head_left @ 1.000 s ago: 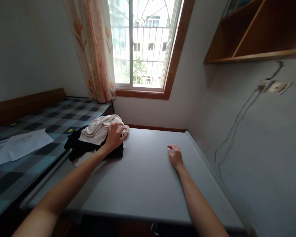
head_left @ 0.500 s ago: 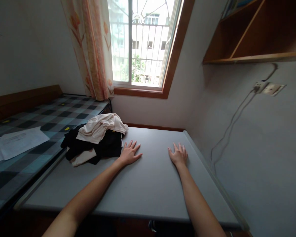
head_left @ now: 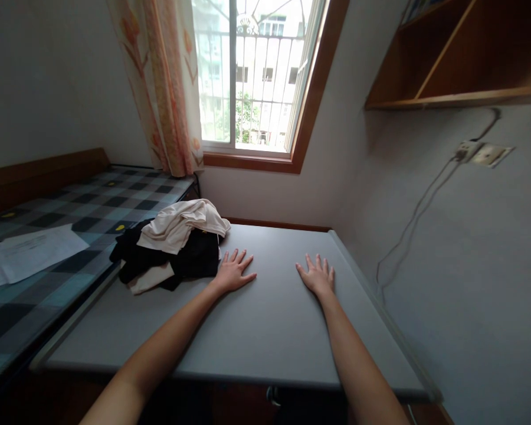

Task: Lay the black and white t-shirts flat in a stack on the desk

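My left hand lies flat on the grey table with fingers spread, holding nothing. It sits just right of a heap of clothes, black garments with a cream one on top. My right hand also rests palm down on the table, fingers apart and empty, a short way from the table's right edge.
A bed with a checked cover adjoins the table on the left, with white papers on it. Behind are a window and a patterned curtain. A wooden shelf and a wall socket with cable are on the right.
My left hand left the cream garment and came down flat on the table beside the heap. My right hand uncurled and spread its fingers.
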### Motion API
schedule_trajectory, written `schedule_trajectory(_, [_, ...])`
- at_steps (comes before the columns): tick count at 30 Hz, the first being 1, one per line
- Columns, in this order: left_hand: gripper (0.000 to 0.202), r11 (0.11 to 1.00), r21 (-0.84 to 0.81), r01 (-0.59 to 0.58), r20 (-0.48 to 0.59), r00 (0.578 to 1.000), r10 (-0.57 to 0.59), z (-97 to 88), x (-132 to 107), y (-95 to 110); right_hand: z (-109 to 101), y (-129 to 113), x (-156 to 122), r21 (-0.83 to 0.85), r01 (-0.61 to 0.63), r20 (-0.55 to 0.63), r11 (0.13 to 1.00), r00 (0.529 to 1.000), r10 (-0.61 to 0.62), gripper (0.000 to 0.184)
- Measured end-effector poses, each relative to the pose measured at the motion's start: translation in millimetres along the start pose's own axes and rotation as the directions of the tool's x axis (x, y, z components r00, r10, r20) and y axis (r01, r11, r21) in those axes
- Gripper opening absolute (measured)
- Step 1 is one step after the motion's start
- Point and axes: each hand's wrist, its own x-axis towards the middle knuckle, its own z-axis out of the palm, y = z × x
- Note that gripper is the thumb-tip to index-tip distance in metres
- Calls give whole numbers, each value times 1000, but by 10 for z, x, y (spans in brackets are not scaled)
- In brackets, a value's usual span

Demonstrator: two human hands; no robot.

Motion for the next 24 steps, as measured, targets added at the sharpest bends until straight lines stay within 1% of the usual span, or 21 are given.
schedule_trajectory(11, [71,1000,14,-4,10,1000,4,-13,1,-4,-13,-8,-4,5,-8,-3,1000,1000,8,73])
schedule_trajectory(24, [70,1000,6,-9,-4,1000,9,-10,-2,-6,-22,-11,-13,21,-10,2,1000,1000,10,72])
